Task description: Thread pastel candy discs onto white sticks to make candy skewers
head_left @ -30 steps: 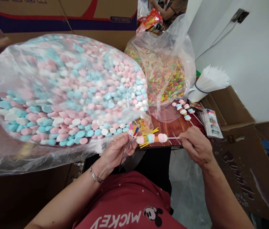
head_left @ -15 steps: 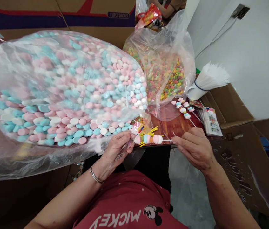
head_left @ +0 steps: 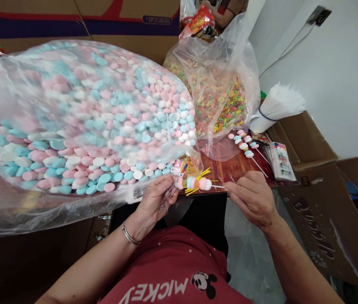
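My right hand (head_left: 251,197) pinches the bare white stick end of a candy skewer (head_left: 200,183), threaded with pink, white, blue and orange sweets. Closed around a clear printed plastic bag (head_left: 179,169), my left hand (head_left: 159,193) meets the skewer's far end, whose tip sits at the bag's mouth. How deep the tip reaches inside is hard to make out. Yellow twist ties (head_left: 199,182) lie on the table edge just behind the skewer. Two finished-looking skewers (head_left: 244,143) rest on the table beyond my right hand.
A huge clear bag of pastel marshmallows (head_left: 109,122) covers the left side. Behind it stands a bag of colourful ring sweets (head_left: 219,101). White sticks (head_left: 283,101) fill a cup beside printed bags (head_left: 282,162). Cardboard boxes (head_left: 327,219) stand right. Another person's arm (head_left: 223,14) shows at the back.
The skewer and my right hand have shifted slightly left, toward the bag in my left hand. At the far left edge, another person's hand has moved.
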A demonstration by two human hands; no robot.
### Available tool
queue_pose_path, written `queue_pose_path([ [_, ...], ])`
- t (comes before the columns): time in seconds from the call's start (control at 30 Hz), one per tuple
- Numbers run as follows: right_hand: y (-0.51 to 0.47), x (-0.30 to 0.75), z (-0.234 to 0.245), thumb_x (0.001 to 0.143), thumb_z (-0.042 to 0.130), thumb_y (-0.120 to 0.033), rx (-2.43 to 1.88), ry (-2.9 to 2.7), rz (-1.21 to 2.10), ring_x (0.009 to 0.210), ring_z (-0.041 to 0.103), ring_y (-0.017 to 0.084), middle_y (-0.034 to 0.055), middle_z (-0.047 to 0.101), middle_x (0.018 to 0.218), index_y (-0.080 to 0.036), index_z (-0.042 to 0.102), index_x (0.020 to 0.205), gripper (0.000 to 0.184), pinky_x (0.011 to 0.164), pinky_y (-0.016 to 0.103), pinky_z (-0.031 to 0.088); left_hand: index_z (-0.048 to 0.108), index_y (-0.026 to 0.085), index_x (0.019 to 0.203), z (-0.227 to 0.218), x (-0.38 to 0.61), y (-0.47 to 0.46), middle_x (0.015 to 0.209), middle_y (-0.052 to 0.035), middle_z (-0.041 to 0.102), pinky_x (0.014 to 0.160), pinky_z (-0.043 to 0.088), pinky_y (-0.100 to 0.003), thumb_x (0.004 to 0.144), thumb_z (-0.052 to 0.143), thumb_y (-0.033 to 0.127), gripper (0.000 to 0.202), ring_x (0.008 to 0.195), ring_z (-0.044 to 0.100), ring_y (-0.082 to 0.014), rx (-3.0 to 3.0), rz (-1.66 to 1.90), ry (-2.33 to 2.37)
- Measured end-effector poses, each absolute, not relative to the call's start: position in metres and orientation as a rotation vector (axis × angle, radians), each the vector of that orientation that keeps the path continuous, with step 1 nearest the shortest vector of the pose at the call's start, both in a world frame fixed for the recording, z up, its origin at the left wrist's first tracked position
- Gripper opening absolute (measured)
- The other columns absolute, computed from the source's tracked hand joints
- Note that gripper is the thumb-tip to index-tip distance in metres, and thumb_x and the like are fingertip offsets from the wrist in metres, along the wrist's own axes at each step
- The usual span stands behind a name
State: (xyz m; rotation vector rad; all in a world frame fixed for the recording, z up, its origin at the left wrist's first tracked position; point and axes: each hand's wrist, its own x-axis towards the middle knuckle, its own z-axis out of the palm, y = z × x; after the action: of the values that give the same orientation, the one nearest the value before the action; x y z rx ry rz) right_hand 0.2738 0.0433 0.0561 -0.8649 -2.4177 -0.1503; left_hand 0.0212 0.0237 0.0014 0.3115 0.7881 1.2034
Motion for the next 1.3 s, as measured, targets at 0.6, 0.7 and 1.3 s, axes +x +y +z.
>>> queue_pose_path([
  [0.6,0.039,0.254,0.054,0.090,0.057,-0.012,-0.822,-2.393,-0.208,0.063,0.041,0.014,-0.0029,0.054,0.060,-0.022,0.067,0.095,0.014,0.066,0.032,0.033,0.066,0.012,0.068,-0.005,0.032,0.022,0.057,-0.0012,0.068,0.046,0.050,-0.017,0.055,0.092,0.036,0.037,0.045,0.060,-0.0085,0.334,1.325,0.908],
  [0.7,0.040,0.253,0.053,0.090,0.057,-0.013,-0.819,-2.379,-0.203,0.063,0.042,0.014,-0.0024,0.056,0.062,-0.022,0.067,0.095,0.015,0.066,0.032,0.034,0.066,0.012,0.068,-0.006,0.032,0.023,0.056,-0.0017,0.068,0.047,0.050,-0.017,0.054,0.093,0.037,0.039,0.046,0.061,-0.0090,0.317,1.331,0.906],
  [1.3,0.042,0.274,0.056,0.089,0.059,-0.013,-0.833,-2.346,-0.093,0.063,0.046,0.015,-0.0021,0.056,0.060,-0.021,0.069,0.092,0.014,0.064,0.032,0.039,0.077,0.017,0.076,-0.013,0.006,0.030,0.073,-0.0049,0.075,0.055,0.056,-0.027,0.067,0.085,0.033,0.019,0.058,0.067,-0.0158,0.748,1.443,0.972],
])
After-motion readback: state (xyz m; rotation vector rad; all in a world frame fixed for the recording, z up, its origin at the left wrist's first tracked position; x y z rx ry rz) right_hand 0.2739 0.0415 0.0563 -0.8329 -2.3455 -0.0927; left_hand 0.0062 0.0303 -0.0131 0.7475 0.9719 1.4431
